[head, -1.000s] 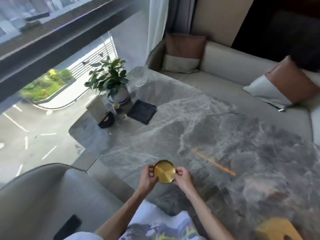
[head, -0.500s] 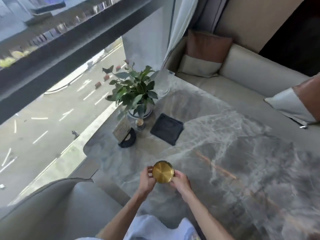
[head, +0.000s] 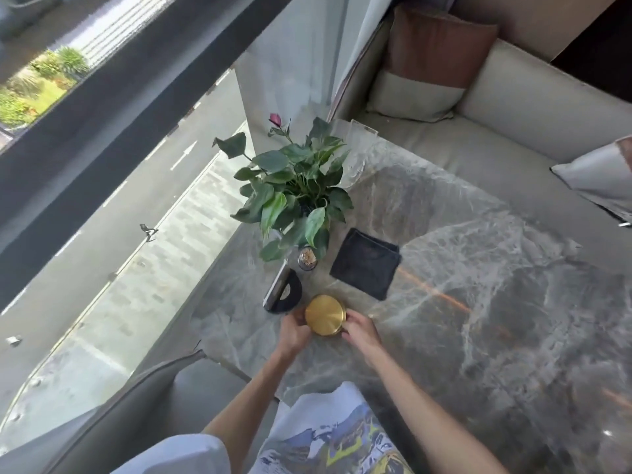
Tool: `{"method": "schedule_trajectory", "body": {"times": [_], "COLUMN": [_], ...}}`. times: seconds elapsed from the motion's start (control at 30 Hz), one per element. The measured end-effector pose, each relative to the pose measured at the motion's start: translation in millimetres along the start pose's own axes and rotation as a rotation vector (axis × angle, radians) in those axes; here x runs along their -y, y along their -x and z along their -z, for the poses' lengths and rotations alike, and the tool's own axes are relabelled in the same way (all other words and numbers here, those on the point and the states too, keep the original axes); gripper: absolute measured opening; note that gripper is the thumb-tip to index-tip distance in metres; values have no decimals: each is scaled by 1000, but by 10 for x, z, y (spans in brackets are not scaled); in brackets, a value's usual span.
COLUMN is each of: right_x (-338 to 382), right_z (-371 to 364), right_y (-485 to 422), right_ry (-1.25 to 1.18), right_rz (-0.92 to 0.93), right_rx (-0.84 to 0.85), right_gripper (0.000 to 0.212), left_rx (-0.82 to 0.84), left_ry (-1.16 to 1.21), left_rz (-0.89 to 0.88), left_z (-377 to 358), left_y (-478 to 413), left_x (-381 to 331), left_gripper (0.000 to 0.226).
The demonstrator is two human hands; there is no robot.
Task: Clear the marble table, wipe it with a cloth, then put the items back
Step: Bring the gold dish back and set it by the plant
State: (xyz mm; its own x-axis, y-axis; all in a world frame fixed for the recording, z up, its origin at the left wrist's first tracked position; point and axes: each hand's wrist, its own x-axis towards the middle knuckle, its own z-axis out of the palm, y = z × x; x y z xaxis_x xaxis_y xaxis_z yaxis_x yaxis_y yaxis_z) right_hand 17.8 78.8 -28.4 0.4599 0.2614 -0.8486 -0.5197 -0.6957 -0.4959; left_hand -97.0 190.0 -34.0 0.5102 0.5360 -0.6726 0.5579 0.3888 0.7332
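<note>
Marble table (head: pixel 478 302): grey with white veins and a rust-coloured streak; it fills the right and middle of my view, and its left edge runs along the window.
Sofa (head: pixel 533 107): beige, along the far side of the table.
Armchair (head: pixel 143 401): grey, at the table's near left corner, just beside my left arm.
Cushion (head: pixel 431 63): brown above and cream below, propped upright in the sofa's left corner.
Potted plant (head: pixel 294 189): broad green leaves and one dark pink bud, standing on the table at its window edge; the leaves hide the pot.
Black cloth (head: pixel 366 263): folded square, flat on the marble just right of the plant.
Left hand (head: pixel 294 331): my fingers curl round the left side of the gold-lidded container.
Right hand (head: pixel 360 331): my fingers curl round its right side.
Gold-lidded container (head: pixel 325 314): round, with a brushed gold top, gripped between both my hands at the near left part of the table, between the cloth and the black card stand; I cannot tell if its base touches the marble.
Black card stand (head: pixel 285 292): half-round, holding a card on edge, just beyond my left hand.
Toothpick jar (head: pixel 307 258): small and clear, between the stand and the plant.
</note>
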Motion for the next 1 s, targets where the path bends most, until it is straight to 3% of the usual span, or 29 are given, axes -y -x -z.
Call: {"method": "schedule_trajectory", "body": {"times": [0.17, 0.27, 0.7, 1.0], "right_x": [3, -12, -56, -215], "right_z": [-32, -57, -52, 88], "right_y": [-55, -90, -171, -228], "right_ry": [5, -41, -33, 74], "right_rz": [-10, -33, -54, -9], "right_rx": [-3, -11, -38, -25], "right_gripper": [24, 39, 42, 46], "left_rx": [10, -6, -29, 55], "left_ry": [123, 130, -2, -108], "left_rz": [30, 50, 129, 36], "left_z": [-3, 17, 23, -6], "left_y": [-9, -32, -253, -221], "left_x": [-122, -97, 115, 231], "left_gripper": [56, 70, 51, 35]}}
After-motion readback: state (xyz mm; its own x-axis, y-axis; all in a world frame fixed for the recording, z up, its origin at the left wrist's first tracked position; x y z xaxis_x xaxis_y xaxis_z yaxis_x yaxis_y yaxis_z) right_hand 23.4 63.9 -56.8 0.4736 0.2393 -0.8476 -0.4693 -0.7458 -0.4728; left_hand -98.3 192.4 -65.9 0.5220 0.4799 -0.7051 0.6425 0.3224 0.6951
